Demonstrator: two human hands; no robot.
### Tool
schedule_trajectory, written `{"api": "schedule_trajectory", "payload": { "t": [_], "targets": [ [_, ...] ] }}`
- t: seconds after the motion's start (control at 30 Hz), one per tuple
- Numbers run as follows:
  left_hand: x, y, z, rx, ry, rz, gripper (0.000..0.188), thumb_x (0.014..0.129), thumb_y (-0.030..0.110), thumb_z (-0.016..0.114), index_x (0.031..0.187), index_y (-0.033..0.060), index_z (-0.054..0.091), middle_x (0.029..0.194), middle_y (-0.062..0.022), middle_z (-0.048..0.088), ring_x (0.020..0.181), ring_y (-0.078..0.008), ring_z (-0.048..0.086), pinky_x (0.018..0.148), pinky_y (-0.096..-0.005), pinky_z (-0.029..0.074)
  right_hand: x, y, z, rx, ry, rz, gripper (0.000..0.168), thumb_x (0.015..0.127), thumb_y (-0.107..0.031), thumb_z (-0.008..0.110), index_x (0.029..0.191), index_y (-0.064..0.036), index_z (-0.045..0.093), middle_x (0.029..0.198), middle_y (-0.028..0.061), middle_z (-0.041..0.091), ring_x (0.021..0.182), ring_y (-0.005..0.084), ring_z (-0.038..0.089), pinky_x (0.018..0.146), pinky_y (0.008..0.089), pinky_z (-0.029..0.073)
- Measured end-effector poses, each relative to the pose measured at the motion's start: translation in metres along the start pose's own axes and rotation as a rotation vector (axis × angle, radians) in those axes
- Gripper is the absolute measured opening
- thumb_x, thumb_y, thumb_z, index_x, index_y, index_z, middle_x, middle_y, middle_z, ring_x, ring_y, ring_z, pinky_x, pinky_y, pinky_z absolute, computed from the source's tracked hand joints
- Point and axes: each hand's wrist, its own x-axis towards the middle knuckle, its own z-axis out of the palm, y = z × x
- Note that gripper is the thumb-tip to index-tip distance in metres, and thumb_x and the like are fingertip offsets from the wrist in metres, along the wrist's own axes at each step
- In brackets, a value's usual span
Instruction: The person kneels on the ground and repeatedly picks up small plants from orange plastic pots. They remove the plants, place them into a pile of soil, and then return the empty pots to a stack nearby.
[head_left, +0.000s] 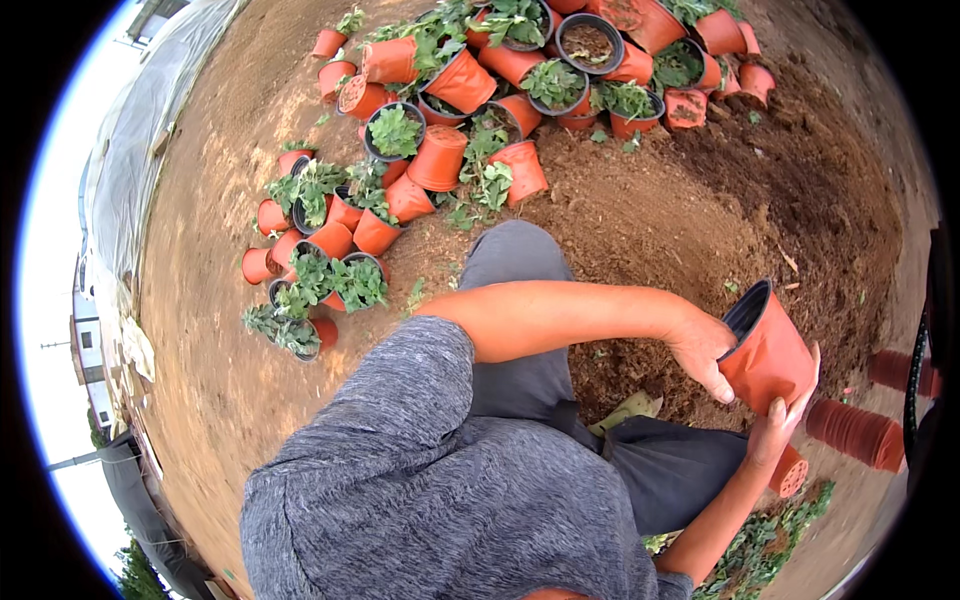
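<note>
Both of my hands are on one orange-red plastic pot (772, 360) with a black inner wall, tilted on its side with its mouth facing left. My left hand (701, 349) reaches across from the left and grips the rim. Its fingers go into the mouth and are partly hidden, while the thumb stays outside. My right hand (784, 427) supports the base and side from below, fingers wrapped around the far end. How much soil the pot contains cannot be seen. Beneath my hands lies loose dark soil (630, 367).
Potted leafy plants (394, 135) lie crowded and tipped ahead and to the left. Nested pots (855, 435) lie at right, with another stack (900, 373) beyond. A pot with a perforated base (789, 472) is beside my right forearm, above leafy plants (772, 547). Dark soil (817, 187) spreads ahead right.
</note>
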Motion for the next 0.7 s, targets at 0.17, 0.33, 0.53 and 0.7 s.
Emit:
{"api": "schedule_trajectory", "payload": {
  "t": [0.17,0.33,0.53,0.7],
  "targets": [
    [-0.031,0.036,-0.041,0.260,0.027,-0.019,0.065,0.077,0.037,0.071,0.127,0.0011,0.052,0.120,-0.0232,0.058,0.111,-0.0357,0.056,0.098,-0.0418,0.043,0.001,0.005,-0.042,-0.058,0.211,0.026,0.096,0.073,-0.060,0.068,0.145,-0.008,0.030,0.145,0.0188,0.030,0.134,0.0333,0.030,0.110,0.0496,0.024],
    [-0.159,0.021,-0.103,0.411,0.858,-0.323,0.044,0.082,0.030,0.066,0.117,0.0035,0.059,0.110,-0.0140,0.065,0.100,-0.0240,0.064,0.088,-0.0360,0.050,-0.041,0.005,-0.146,-0.871,0.567,0.115,0.067,0.089,-0.035,0.062,0.140,-0.001,0.036,0.144,0.0192,0.037,0.132,0.0309,0.036,0.110,0.0406,0.029],
    [-0.404,-0.123,-0.089,0.825,1.247,-1.243,0.032,0.078,0.033,0.059,0.093,0.0043,0.065,0.092,-0.0196,0.067,0.091,-0.0361,0.064,0.078,-0.0471,0.050,-0.148,0.080,-0.212,-1.367,0.246,0.626,0.083,0.074,-0.042,0.073,0.140,-0.006,0.037,0.125,0.0294,0.048,0.114,0.0424,0.049,0.096,0.0462,0.041],
    [-0.515,-0.176,-0.069,1.092,1.292,-1.287,0.067,0.079,0.038,0.067,0.129,-0.0002,0.044,0.124,-0.0237,0.054,0.112,-0.0404,0.054,0.093,-0.0457,0.044,-0.190,0.157,-0.211,-1.038,0.474,0.608,0.036,0.091,-0.015,0.051,0.123,0.001,0.053,0.109,0.0182,0.064,0.099,0.0272,0.063,0.085,0.0374,0.049]
  ]
}}
